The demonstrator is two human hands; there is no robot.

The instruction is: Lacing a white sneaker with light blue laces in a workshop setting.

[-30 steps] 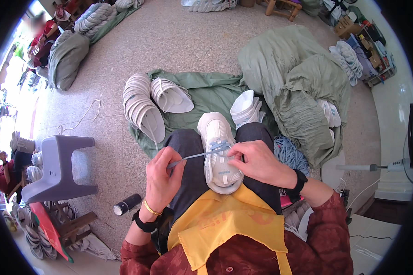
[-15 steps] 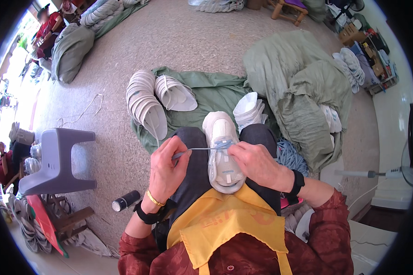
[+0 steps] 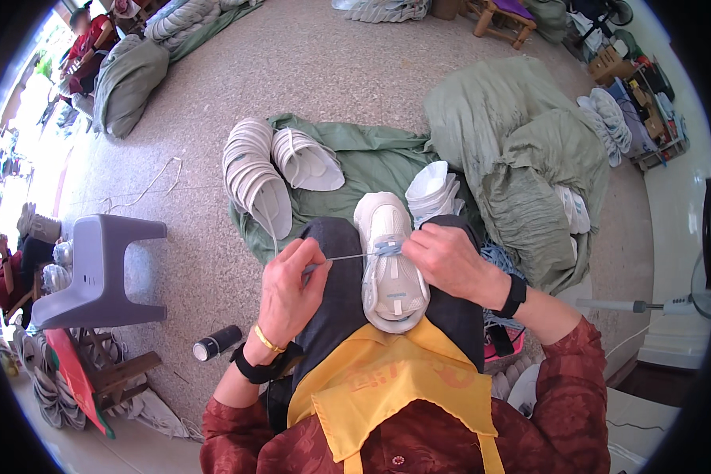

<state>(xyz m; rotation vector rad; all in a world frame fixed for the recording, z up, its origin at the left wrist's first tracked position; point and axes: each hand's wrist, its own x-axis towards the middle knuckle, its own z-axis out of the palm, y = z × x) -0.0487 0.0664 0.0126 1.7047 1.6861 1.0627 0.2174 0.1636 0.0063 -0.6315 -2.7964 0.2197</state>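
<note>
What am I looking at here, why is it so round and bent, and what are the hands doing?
There is no machine: a person wears a wide fisheye camera on the head, looking down, so straight edges bend. A white shoe rests on the person's lap. The left hand pinches a lace pulled taut sideways; the right hand holds it at the shoe's eyelets. On the floor ahead lie stacks of white soles on a green cloth, green sacks to the right, and a grey stool to the left.
</note>
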